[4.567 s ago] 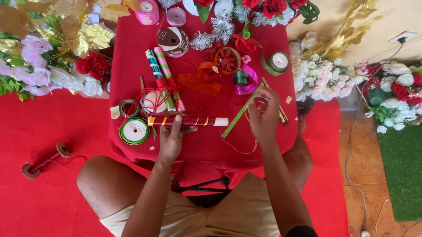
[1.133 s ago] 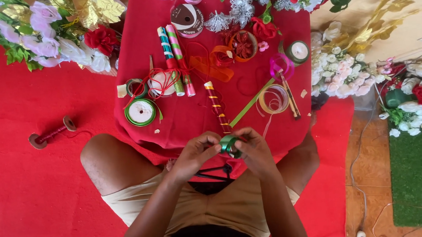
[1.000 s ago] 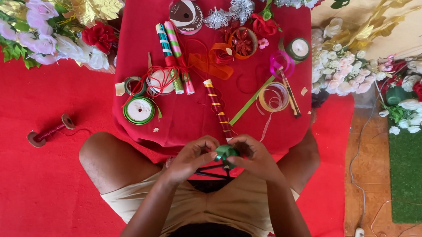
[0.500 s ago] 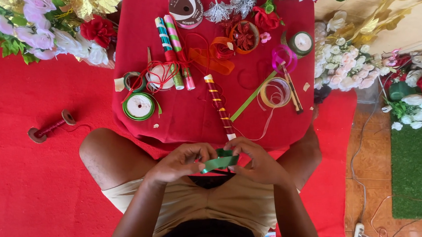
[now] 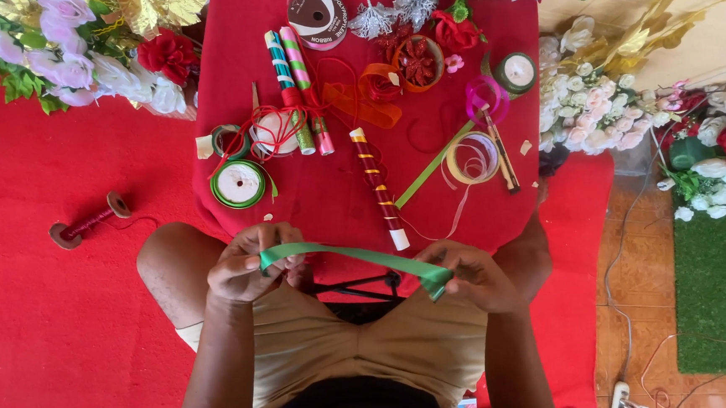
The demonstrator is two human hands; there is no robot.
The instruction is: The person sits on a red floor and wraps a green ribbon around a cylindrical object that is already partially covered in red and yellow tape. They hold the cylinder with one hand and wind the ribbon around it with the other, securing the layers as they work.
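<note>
Since half a second ago, both hands draw apart: left hand (image 5: 245, 266) and right hand (image 5: 472, 277) pinch the green ribbon (image 5: 345, 260) ends, seemingly taut, above the lap, near the red-clothed table (image 5: 313, 207).

place: home craft/decor workspace, floor-level | cues: red-clothed tabletop (image 5: 329, 198) carrying ribbon spools (image 5: 240, 183), artificial flowers (image 5: 77, 53) piling around, red carpet (image 5: 43, 333) covering tiled floor (image 5: 634, 238)

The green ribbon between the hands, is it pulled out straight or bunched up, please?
Pulled out: the green ribbon runs as one flat band from the left hand to the right hand, its right end folded over.
</note>
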